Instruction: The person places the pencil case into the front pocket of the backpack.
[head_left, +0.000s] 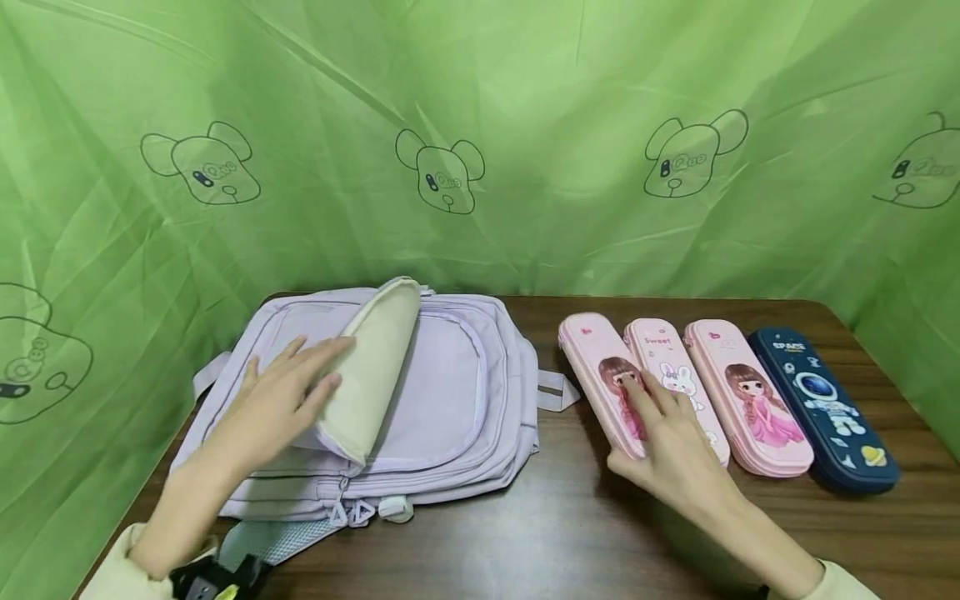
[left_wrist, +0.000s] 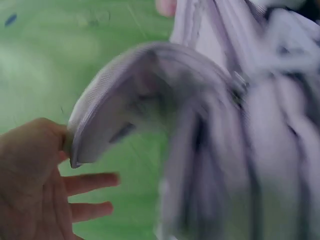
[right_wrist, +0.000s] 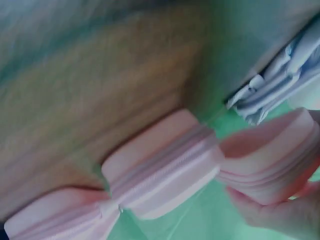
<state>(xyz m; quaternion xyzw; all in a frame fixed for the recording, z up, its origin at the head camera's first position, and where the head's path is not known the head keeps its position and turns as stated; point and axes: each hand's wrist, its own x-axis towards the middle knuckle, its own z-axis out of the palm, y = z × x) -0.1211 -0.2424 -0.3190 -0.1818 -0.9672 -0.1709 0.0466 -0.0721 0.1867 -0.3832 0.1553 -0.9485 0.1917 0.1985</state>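
Across the brown table (head_left: 525, 550), we have our left hand (head_left: 277, 408) stretched to one lilac backpack (head_left: 465, 383), fingers loosely spread at its raised flap (head_left: 382, 375); whether they pinch it, we cannot tell. To its right are four pencil cases (head_left: 757, 458), three pink, one navy; our right hand (head_left: 671, 442), palm down, grips the leftmost pink case (head_left: 588, 342).

The right grip (head_left: 671, 446) partly hides the leftmost pink case (head_left: 598, 375); the right-wrist view blurs the desk (right_wrist: 125, 70).

Backpack (head_left: 450, 392) at left on table (head_left: 525, 542), four pencil cases (head_left: 738, 392) right, curtain (head_left: 540, 242) behind
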